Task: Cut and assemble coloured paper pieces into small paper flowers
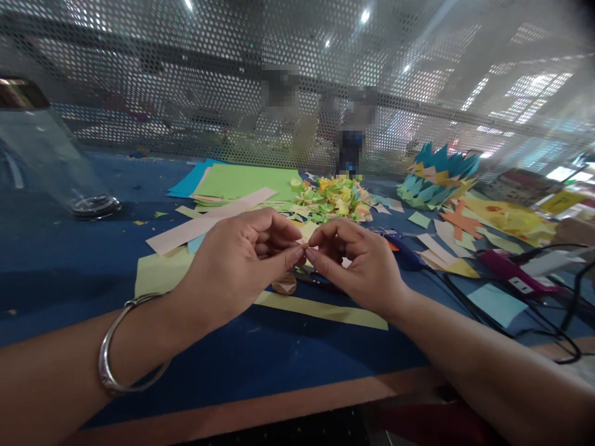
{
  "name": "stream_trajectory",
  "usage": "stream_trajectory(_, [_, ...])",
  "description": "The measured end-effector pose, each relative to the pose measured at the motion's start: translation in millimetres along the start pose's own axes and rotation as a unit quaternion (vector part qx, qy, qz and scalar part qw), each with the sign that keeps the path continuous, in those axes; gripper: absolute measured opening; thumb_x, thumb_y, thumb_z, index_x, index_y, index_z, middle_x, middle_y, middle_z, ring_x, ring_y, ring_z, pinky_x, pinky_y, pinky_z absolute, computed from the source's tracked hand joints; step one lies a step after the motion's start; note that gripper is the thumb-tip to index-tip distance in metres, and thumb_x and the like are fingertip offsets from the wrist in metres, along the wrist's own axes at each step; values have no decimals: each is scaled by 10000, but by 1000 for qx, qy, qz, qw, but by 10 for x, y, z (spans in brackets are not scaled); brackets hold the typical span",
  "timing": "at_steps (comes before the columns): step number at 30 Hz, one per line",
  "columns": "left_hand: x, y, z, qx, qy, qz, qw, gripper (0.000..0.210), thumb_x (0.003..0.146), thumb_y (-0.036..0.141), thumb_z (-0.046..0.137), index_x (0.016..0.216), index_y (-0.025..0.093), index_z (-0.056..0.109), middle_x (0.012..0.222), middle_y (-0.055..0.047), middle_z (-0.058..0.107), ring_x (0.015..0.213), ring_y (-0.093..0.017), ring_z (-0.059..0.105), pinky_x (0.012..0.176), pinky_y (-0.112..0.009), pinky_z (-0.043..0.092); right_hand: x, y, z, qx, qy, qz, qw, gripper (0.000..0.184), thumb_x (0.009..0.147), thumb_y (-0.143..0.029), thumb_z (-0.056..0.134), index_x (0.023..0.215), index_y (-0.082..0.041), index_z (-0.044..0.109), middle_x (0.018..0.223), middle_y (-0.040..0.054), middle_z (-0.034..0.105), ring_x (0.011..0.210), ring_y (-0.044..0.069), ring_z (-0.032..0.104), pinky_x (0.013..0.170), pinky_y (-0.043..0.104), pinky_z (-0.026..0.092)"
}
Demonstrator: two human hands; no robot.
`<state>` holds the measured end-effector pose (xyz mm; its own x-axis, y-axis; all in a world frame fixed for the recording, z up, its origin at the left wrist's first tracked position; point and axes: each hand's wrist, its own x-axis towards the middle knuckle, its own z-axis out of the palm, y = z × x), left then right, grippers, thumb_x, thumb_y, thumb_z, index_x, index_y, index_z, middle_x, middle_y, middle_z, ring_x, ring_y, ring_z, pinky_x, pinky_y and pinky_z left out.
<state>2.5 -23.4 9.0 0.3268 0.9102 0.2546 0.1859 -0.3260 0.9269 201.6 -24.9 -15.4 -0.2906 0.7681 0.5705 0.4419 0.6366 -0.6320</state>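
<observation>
My left hand [246, 260] and my right hand [357, 266] meet fingertip to fingertip above the table. Both are closed in a pinch on a small pale paper piece [305, 244], mostly hidden by the fingers. Beneath them lie a round brownish piece [284, 284] and dark-handled scissors [320, 282], partly covered by my right hand. A long pale yellow paper strip [325, 310] runs below my hands. Near my left hand is a pale pink strip [209, 222], lying across green paper sheets [253, 183]. Just beyond my fingers sits a pile of small folded paper pieces [341, 198].
A clear bottle [60, 155] stands at the left. To the right are a layered blue and yellow paper crown-like piece [439, 176], loose paper scraps, a purple power strip [515, 275] and black cables [474, 303]. A perforated metal screen [209, 93] rises behind the blue table [223, 371].
</observation>
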Motion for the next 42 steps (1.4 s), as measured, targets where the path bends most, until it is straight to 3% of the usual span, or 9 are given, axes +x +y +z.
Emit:
stream_trajectory(6, [-9,-43,-17,0,-22,7,1000,139,835,257,740,947,210,672,894,-8,751,837,-179,753,702,-243,643,3,-24,-8,10,-7,11,1000,89,893,-250,669,929,-174,642,780,-11,573,615,86,521,516,222,412])
stream_trajectory(14, [32,-58,-8,-47,-73,-43,995,270,821,248,735,1050,204,600,843,-23,731,770,-186,736,664,-289,632,2,-41,-6,44,-22,31,998,98,901,-257,668,870,-169,640,725,-23,578,546,63,481,480,202,392])
stream_trajectory(18, [41,-73,-24,-35,-72,-34,996,261,827,263,732,1036,215,584,855,-25,741,807,-187,741,667,-270,618,1,-22,-9,53,-26,40,997,129,904,-291,680,876,-169,646,733,-17,588,537,60,467,474,202,381])
stream_trajectory(24, [20,-45,-24,-26,-87,-23,996,169,838,242,700,948,225,574,734,8,728,683,-169,733,642,-271,603,-5,-25,-14,82,-42,52,994,126,902,-293,684,880,-178,639,719,-27,571,498,51,450,445,196,362])
stream_trajectory(29, [89,16,-140,66,-110,29,991,139,837,272,684,961,227,639,767,-7,730,710,-176,716,639,-265,569,12,-51,-34,131,-38,64,989,135,896,-283,686,842,-170,635,695,-30,569,463,48,464,421,198,362])
stream_trajectory(33, [258,30,-387,250,-104,46,962,145,816,303,666,918,235,743,777,-14,725,675,-163,658,562,-228,465,37,-46,-45,116,13,81,990,165,882,-278,702,790,-167,620,642,-38,550,436,47,429,408,206,340])
stream_trajectory(37, [373,-60,-554,322,-192,-27,927,254,780,283,663,1014,234,746,803,-31,719,673,-183,652,547,-235,431,43,-21,-39,100,23,76,992,173,875,-284,708,782,-171,616,621,-43,530,441,51,414,400,207,322])
stream_trajectory(39, [382,-113,-563,336,-226,-15,914,246,753,275,678,984,234,752,844,-35,713,715,-190,654,582,-240,437,39,-7,-32,89,15,68,994,160,889,-275,688,790,-172,616,648,-35,545,456,53,432,416,210,336])
stream_trajectory(42, [355,-141,-507,330,-233,9,915,124,743,236,658,828,220,747,841,-31,708,718,-185,648,618,-249,442,35,9,-19,82,-4,65,994,153,897,-276,677,807,-172,611,697,-20,572,472,53,440,431,215,346])
